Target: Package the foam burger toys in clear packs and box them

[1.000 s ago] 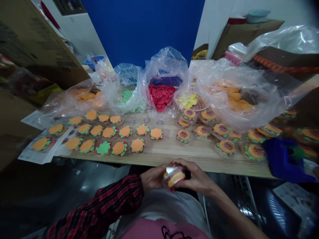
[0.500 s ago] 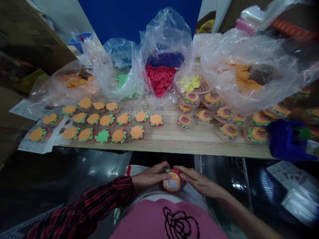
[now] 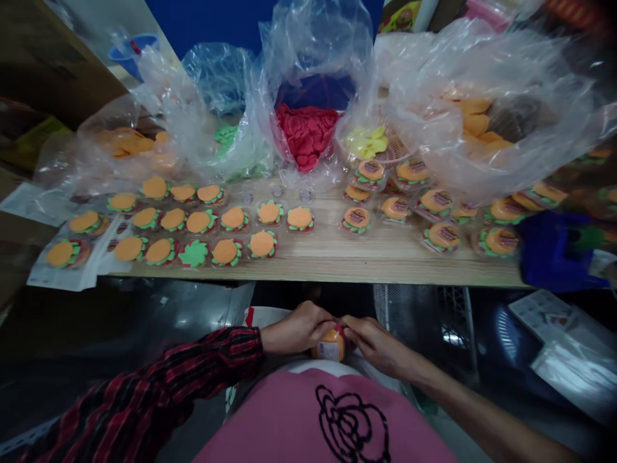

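Low in front of my body I hold a toy burger (image 3: 329, 348) with an orange bun, a white label and a bit of red at its far side. My left hand (image 3: 303, 329) grips it from the left, fingers curled over its far edge. From the right, my right hand (image 3: 369, 341) closes on the same far edge, and the two hands' fingertips nearly meet there. Beyond the table edge stand several toy burgers (image 3: 225, 252) in clear packs on the left. More burgers with printed labels (image 3: 357, 219) sit on the right.
Along the back of the table (image 3: 308, 263) stand clear bags with red pieces (image 3: 308, 138), green pieces (image 3: 225, 138) and orange pieces (image 3: 477, 122). A basket (image 3: 395, 151) holds yellow pieces. A dark blue tape dispenser-like object (image 3: 554, 251) stands at the right edge.
My fingers have moved together over the burger's far edge and cover more of it. The view has shifted, so the table contents appear slightly higher.
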`<action>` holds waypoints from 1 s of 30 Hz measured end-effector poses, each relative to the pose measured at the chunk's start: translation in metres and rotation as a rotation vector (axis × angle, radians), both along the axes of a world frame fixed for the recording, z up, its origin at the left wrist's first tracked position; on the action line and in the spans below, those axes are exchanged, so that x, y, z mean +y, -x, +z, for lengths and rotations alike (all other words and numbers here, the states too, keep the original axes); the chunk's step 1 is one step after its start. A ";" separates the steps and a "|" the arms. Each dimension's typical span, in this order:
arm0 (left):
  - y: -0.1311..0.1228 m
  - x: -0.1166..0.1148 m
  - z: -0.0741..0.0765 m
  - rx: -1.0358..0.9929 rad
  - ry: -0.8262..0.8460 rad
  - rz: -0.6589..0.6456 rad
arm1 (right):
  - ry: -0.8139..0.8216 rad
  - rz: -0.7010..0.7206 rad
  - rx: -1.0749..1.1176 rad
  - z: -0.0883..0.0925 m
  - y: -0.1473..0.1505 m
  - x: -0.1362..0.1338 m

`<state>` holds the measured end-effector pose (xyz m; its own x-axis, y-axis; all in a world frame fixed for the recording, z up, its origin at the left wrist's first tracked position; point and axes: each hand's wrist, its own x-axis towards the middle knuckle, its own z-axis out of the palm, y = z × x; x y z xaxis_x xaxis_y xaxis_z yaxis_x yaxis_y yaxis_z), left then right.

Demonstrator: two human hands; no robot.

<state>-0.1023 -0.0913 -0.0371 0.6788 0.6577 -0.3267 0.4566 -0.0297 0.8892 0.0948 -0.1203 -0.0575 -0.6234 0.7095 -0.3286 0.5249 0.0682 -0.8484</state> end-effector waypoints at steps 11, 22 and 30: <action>-0.002 -0.012 -0.005 0.170 -0.143 0.018 | -0.090 -0.029 -0.111 0.001 0.015 -0.002; 0.009 0.012 -0.017 -0.373 0.973 0.352 | -0.423 0.004 0.007 0.020 -0.003 0.029; -0.029 0.038 -0.011 -0.567 1.050 0.492 | -0.980 -0.086 0.069 0.032 -0.024 0.044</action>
<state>-0.0733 -0.0538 -0.0482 0.6533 0.4818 -0.5840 -0.2268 0.8605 0.4562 0.1193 -0.0759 -0.0253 -0.5527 0.6923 0.4639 0.5127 0.7213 -0.4657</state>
